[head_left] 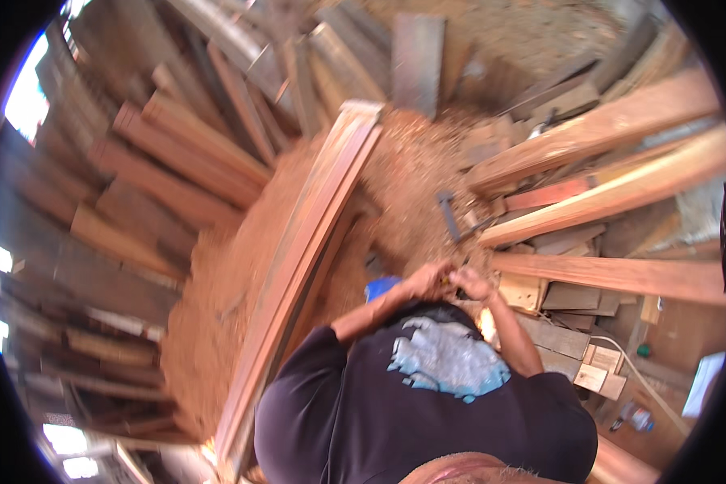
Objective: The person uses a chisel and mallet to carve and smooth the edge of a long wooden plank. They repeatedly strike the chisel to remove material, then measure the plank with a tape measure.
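My two hands meet close together in front of my body. My left hand (429, 280) has its fingers curled in around something small and dark with a bit of yellow, too small to name. My right hand (472, 284) is bent toward it, with its fingers closed near the same small thing. Which hand bears it is hard to tell. Just left of my left wrist shows a blue object (381, 288), partly hidden by my forearm. Beyond my hands, on the sawdust, lies a dark flat bar-shaped tool (448, 216).
A long reddish timber beam (302, 242) runs along my left, above a sawdust-covered floor (210, 298). More boards (189, 157) are stacked at the far left. Thick beams (597, 129) reach in from the right. Wood offcuts (593, 377) and a clear plastic bottle (639, 418) lie at lower right.
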Motion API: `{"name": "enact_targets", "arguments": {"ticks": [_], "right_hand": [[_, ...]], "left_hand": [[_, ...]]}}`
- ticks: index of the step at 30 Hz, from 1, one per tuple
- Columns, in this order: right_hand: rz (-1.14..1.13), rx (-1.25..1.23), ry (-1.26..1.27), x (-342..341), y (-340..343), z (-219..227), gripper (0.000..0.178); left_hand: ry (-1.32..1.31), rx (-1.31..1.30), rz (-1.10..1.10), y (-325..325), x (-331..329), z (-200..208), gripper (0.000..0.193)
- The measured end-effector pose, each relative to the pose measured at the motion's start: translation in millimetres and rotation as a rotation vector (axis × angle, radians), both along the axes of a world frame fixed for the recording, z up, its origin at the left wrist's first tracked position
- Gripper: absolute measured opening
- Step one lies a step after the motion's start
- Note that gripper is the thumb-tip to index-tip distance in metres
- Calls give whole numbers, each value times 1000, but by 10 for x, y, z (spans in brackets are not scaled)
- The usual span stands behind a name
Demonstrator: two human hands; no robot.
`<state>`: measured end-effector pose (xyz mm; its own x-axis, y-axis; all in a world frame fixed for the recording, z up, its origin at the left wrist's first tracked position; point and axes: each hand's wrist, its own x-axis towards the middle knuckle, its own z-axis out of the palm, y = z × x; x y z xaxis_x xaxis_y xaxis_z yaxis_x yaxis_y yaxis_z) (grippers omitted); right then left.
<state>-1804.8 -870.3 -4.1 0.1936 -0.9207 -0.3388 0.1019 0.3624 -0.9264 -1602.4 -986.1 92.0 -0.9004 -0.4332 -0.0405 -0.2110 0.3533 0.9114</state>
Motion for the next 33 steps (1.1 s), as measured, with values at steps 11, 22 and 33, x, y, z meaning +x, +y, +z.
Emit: {"name": "enact_targets", "arguments": {"ticks": [11, 22, 33], "right_hand": [[134, 36, 325, 1095, -1545, 864, 46], [518, -81, 455, 2233, -2809, 1099, 58], [1057, -67, 768, 2371, -3694, 1065, 54]], "left_hand": [[-19, 1161, 546, -922, 1286, -376, 37], [-40, 1119, 644, -1885, 2471, -512, 28], [409, 1297, 1256, -1546, 3878, -914, 31]]}}
